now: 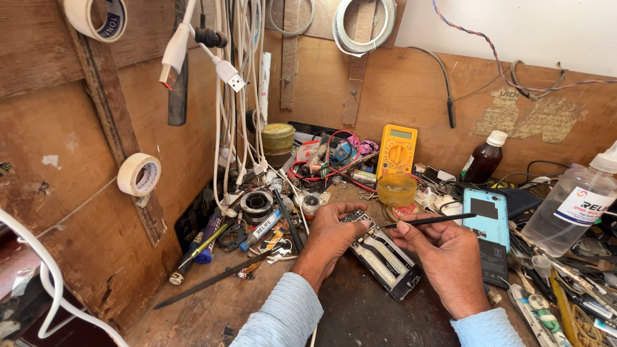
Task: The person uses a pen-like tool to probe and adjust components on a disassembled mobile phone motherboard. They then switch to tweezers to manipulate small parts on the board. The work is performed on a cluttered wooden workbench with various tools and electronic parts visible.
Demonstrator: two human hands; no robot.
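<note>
Both hands' grips hold: left hand (331, 234) steadies opened phone (384, 257), right hand (443, 254) pinches black tool (429, 221) above it.

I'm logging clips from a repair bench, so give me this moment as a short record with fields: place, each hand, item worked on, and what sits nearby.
place: cluttered wooden workbench in a corner
left hand: left hand steadies the opened phone at its upper end
right hand: right hand holds a thin black tool, tip over the phone's top
item: phone lies back off, insides showing
nearby: light blue phone cover, yellow multimeter, brown bottle, clear squeeze bottle, hanging white cables, tape roll
</note>
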